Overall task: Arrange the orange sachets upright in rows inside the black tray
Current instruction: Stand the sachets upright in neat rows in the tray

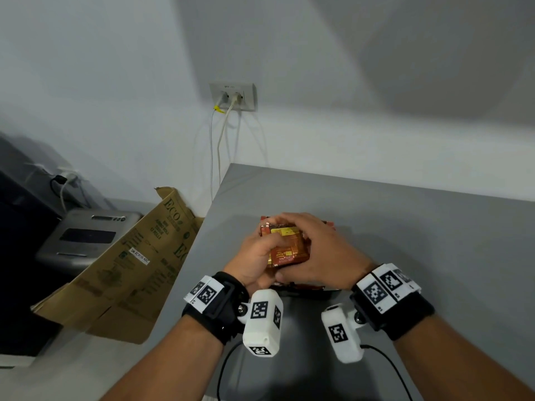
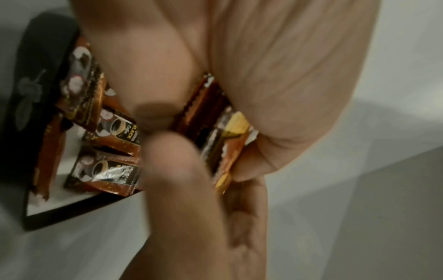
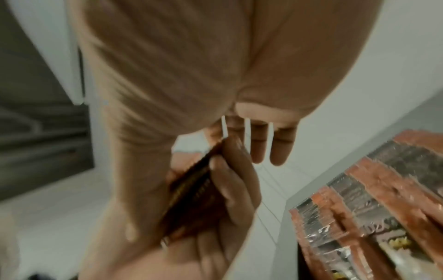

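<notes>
1. Above the grey table (image 1: 405, 227), both hands meet over a bundle of orange sachets (image 1: 285, 247), held between them just over the black tray (image 1: 307, 293).
2. The left hand (image 1: 254, 256) grips the bundle from its left side, with fingers curled round it; in the left wrist view the thumb (image 2: 153, 102) presses on the serrated edge of the sachets (image 2: 215, 132).
3. The right hand (image 1: 315, 250) is cupped over the top and right side of the bundle, its fingers bent over the far edge and its thumb on the near side.
4. From the right wrist view, the right hand's fingers (image 3: 278, 147) look fairly straight past the bundle (image 3: 189, 191), while the left hand's fingers (image 3: 230, 181) wrap round it; the picture is blurred, so how firmly the right hand holds is hard to tell.
5. Inside the tray (image 2: 26, 117), the left wrist view shows several loose sachets (image 2: 105, 178) lying flat or leaning, not standing in rows.
6. More sachets (image 3: 374, 214) lie packed side by side at the lower right of the right wrist view, apparently in the tray, though its rim is unclear there.
7. Left of the table leans a brown cardboard box (image 1: 130, 264), beside a grey machine (image 1: 86, 235).
8. A wall socket (image 1: 233, 96) with two white cables (image 1: 215, 157) sits above the table's far corner.
</notes>
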Available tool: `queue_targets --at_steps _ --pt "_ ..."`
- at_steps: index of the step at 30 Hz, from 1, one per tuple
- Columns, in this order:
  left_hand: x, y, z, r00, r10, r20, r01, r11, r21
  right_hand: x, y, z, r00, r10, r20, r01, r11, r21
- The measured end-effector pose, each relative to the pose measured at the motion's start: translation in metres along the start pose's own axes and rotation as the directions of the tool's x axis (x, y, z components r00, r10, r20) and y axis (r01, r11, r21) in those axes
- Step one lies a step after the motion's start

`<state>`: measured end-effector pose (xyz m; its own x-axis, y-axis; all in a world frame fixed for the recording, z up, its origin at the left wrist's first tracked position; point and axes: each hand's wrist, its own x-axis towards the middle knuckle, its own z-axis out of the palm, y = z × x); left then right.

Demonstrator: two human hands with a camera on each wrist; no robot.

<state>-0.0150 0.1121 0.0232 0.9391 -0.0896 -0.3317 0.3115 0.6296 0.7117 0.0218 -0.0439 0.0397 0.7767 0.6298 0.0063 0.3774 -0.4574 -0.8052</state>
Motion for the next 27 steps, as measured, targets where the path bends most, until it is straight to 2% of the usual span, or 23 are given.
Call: queue_targets --at_steps 3,4,6,9,12,14,16,19,21,23,25,27 --pt "0.000 0.001 -0.004 0.999 0.037 0.007 -0.037 0.999 0.031 0.001 0.006 -0.004 0.987 0.138 -0.087 -0.110 0.956 0.271" --pt "0.001 0.001 -0.005 0.999 0.049 0.008 -0.050 0.998 0.036 0.002 0.007 -0.006 0.983 0.158 -0.089 -0.123 0.941 0.314" --pt "0.003 -0.003 -0.005 0.998 0.069 -0.002 -0.068 0.996 0.053 0.003 0.009 -0.005 0.982 0.153 -0.112 -0.109 0.939 0.326" --pt "0.006 -0.006 -0.007 0.997 0.070 -0.031 -0.068 0.997 0.044 0.005 0.007 -0.004 0.950 0.176 -0.259 -0.090 0.946 0.311" --pt "0.006 -0.004 -0.010 0.999 0.017 -0.040 -0.017 1.000 -0.002 0.006 0.006 -0.010 0.896 0.203 -0.396 -0.087 0.952 0.293" --pt "0.006 -0.003 -0.013 0.998 -0.028 -0.063 0.026 0.999 -0.031 0.002 0.004 -0.012 0.883 0.154 -0.442 -0.014 0.953 0.303" --pt "0.008 -0.002 -0.015 0.997 -0.026 -0.078 0.024 0.999 -0.021 -0.003 0.001 -0.008 0.902 0.088 -0.422 0.051 0.951 0.306" --pt "0.010 -0.001 -0.013 0.997 0.025 -0.071 -0.021 0.998 0.053 -0.008 0.004 0.004 0.924 0.069 -0.377 0.050 0.953 0.298" --pt "0.009 -0.001 -0.011 0.995 0.071 -0.067 -0.064 0.993 0.099 -0.006 0.007 0.006 0.909 0.156 -0.386 0.002 0.926 0.379" --pt "0.008 -0.002 -0.009 0.993 0.095 -0.069 -0.087 0.991 0.104 -0.002 0.006 0.006 0.907 0.256 -0.335 -0.082 0.887 0.454" --pt "0.007 -0.002 -0.010 0.994 0.084 -0.069 -0.079 0.994 0.078 -0.001 0.006 0.003 0.907 0.302 -0.295 -0.149 0.883 0.445" --pt "0.005 -0.001 -0.012 0.996 0.050 -0.067 -0.048 0.998 0.032 -0.001 0.007 -0.002 0.876 0.336 -0.346 -0.178 0.892 0.415"
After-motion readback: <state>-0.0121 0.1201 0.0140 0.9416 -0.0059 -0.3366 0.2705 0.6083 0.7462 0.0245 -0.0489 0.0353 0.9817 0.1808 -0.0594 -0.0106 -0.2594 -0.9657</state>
